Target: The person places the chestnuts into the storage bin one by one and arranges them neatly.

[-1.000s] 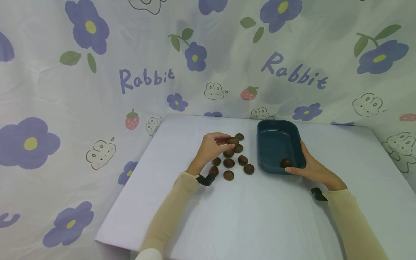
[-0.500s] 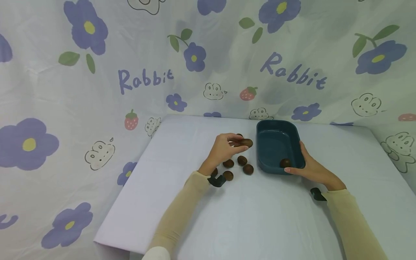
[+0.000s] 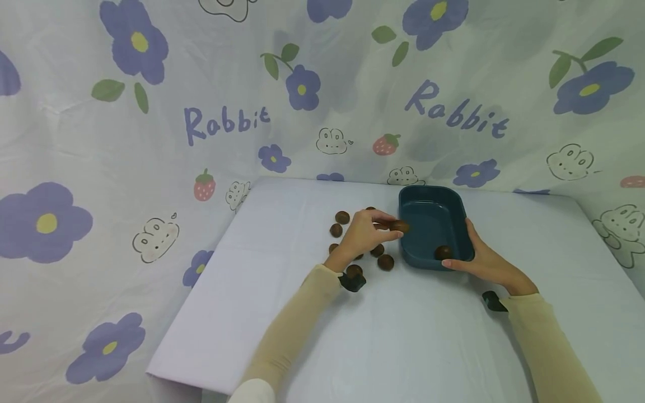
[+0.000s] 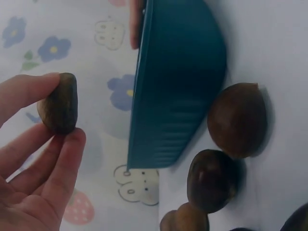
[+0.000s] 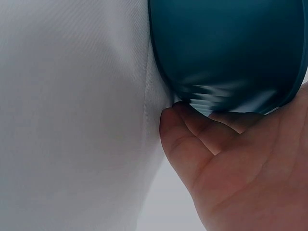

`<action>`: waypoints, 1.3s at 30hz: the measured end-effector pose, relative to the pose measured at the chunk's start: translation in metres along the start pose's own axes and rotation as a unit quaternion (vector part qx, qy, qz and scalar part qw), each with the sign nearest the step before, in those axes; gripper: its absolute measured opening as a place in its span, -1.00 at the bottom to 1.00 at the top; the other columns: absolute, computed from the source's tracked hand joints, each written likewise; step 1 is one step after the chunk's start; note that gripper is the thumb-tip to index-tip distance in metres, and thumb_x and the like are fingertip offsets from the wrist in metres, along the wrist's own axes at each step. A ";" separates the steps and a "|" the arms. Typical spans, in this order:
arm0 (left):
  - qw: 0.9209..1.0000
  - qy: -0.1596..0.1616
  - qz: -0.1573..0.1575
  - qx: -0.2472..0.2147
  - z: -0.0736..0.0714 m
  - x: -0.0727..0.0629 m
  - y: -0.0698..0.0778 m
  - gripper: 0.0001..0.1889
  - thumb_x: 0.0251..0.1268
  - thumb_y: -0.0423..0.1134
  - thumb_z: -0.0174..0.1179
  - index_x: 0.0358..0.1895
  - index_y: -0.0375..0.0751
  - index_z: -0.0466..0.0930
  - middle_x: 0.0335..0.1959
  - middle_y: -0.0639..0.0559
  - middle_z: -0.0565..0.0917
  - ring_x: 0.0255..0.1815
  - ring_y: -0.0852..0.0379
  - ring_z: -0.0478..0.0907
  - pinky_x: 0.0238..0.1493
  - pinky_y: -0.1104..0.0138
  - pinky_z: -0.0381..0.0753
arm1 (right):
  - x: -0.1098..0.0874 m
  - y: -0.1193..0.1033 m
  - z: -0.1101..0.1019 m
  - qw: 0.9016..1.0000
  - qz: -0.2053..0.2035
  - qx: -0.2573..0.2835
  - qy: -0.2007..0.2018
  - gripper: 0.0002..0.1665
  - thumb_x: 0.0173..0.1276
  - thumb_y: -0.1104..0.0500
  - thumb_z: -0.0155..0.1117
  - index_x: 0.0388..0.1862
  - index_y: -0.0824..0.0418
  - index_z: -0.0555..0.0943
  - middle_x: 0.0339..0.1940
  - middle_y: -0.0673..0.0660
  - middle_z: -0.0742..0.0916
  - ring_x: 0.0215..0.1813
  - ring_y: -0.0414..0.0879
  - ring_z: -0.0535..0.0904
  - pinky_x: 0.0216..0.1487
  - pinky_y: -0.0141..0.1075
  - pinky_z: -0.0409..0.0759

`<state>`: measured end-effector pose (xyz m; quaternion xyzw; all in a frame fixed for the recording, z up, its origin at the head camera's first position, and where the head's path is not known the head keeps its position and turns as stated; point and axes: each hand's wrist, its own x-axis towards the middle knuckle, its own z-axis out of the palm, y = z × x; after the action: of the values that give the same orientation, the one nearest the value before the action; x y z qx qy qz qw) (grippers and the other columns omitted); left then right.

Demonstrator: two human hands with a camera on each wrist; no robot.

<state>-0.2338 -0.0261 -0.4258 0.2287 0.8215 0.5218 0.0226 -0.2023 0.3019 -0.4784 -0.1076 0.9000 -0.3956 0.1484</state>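
Note:
My left hand pinches a brown chestnut between thumb and fingers, at the left rim of a dark teal rectangular dish. In the left wrist view the pinched chestnut shows a flat side, apart from the dish wall. The right hand grips the dish at its near right corner, thumb over the rim and fingers along the outside. One chestnut lies in the dish near that thumb. From the right wrist, fingers show against the dish's outer side.
Several loose chestnuts lie on the white tabletop left of the dish, some partly hidden by my left hand and wrist. Two chestnuts sit close to the dish. A flower-and-rabbit printed cloth hangs behind the table.
My left hand has carried the pinched chestnut rightward from the loose ones to the dish's left rim, uncovering several chestnuts at the left. The right hand and dish have stayed in place.

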 end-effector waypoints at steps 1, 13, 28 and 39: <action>1.000 -0.001 0.002 -0.001 0.002 0.001 0.000 -0.62 0.19 -0.16 0.52 0.05 -0.22 0.77 -0.03 -0.05 0.78 -0.02 0.09 0.72 0.13 0.36 0.73 | 0.000 0.000 0.000 1.000 0.000 -0.001 0.000 0.58 0.32 -0.21 0.44 0.60 -0.13 -0.73 0.71 0.18 -0.44 0.70 0.51 -0.34 0.42 0.63 -0.06; 0.999 -0.018 0.008 0.029 0.024 0.013 0.000 -0.61 0.21 -0.19 0.51 0.07 -0.25 0.76 -0.01 -0.09 0.80 -0.02 0.12 0.75 0.01 0.53 0.69 | 0.000 -0.002 0.000 1.000 0.006 -0.006 0.000 0.58 0.32 -0.22 0.44 0.60 -0.12 -0.73 0.72 0.20 -0.42 0.69 0.53 -0.29 0.41 0.62 0.01; 0.991 -0.058 0.021 0.118 0.048 0.023 -0.007 -0.63 0.25 -0.10 0.49 0.06 -0.19 0.76 -0.08 0.02 0.79 -0.15 0.30 0.68 -0.11 0.62 0.61 | 0.001 -0.002 0.000 1.000 0.005 -0.001 -0.007 0.55 0.35 -0.20 0.41 0.59 -0.11 -0.74 0.71 0.18 -0.45 0.69 0.53 -0.32 0.40 0.63 -0.01; 0.956 -0.133 0.030 0.261 0.068 0.036 0.006 -0.70 0.32 -0.11 0.44 0.04 -0.16 0.78 -0.07 0.09 0.79 -0.19 0.32 0.61 -0.23 0.62 0.52 | 0.000 -0.001 0.000 1.000 0.001 0.005 -0.003 0.56 0.34 -0.21 0.43 0.59 -0.16 -0.74 0.71 0.14 -0.45 0.70 0.50 -0.35 0.40 0.64 -0.03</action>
<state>-0.2448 0.0481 -0.4439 0.3186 0.9113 0.2547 0.0560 -0.2026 0.3012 -0.4777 -0.1072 0.8974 -0.3999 0.1524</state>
